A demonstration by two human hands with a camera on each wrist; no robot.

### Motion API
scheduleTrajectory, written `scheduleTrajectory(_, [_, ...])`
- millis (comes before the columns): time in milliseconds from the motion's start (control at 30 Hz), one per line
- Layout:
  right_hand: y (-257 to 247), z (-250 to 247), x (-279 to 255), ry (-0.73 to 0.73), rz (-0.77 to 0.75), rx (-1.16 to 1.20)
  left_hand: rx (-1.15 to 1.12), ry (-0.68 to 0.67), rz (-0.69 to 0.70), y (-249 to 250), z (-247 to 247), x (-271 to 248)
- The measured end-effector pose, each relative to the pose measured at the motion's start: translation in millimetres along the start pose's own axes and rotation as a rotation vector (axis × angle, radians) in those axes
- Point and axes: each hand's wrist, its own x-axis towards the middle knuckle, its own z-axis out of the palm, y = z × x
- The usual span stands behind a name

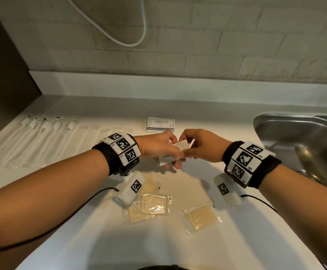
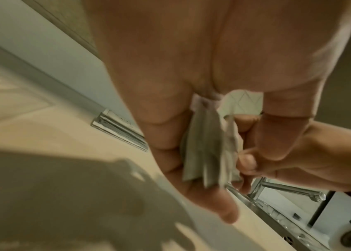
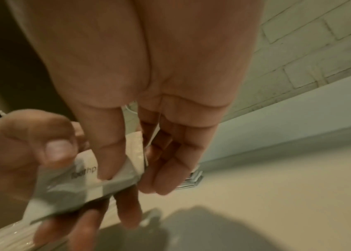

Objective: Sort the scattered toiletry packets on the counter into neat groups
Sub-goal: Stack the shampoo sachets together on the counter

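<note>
Packets, toothpaste sachets (image 1: 173, 152) — small fan of thin white ones held mid-air over the desk (image 1: 92, 240), between both hands. Left hand (image 1: 156, 147): thumb and fingers curled round the lower end of the fan. Right hand (image 1: 199, 147): thumb and fingertips pinching the top sachet's upper edge; part of a printed word shows in the right wrist view.

Other lots on desk:
- shampoo sachet stack (image 1: 161, 124), squared, far side, just beyond the hands.
- long clear-wrapped items (image 1: 37, 137), row at far left; contents too faint to name.
- yellowish clear packets (image 1: 150, 207), loose, overlapping, nr front edge; one more (image 1: 200, 217) apart to the right.

Risks (est.):
- fan is splayed, not flush — a slack left grip prob. lets a lower sachet slide out and drop.
- sink (image 1: 299, 145) is close on the right; a dropped sachet could skid in.
- setting the bundle down uneven next to the shampoo stack could knock it askew or mix the two groups.
- wrist cables (image 1: 98, 193) trail over the front packets — could drag them.
</note>
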Motion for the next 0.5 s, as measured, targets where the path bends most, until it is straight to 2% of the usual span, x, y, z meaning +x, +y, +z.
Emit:
scheduleTrajectory(67, [4.1,1.3,-0.1,-0.026,0.006,-0.003,0.152,0.025,0.018,-4.1,-6.0,1.2])
scheduleTrajectory(167, [7.0,4.6,0.2,-0.035,0.025,-0.021,0.369,0.140,0.089,-6.9,-10.9,0.0])
scheduleTrajectory(333, [4.1,12.8,4.3,0.019,0.002,-0.209,0.678,0.287,0.201,-7.5,-8.1,-0.1])
scheduleTrajectory(500, [-0.7,21.8,12.4,0.000,0.042,-0.358,1.006,0.287,0.196,-3.1,-0.2,8.7])
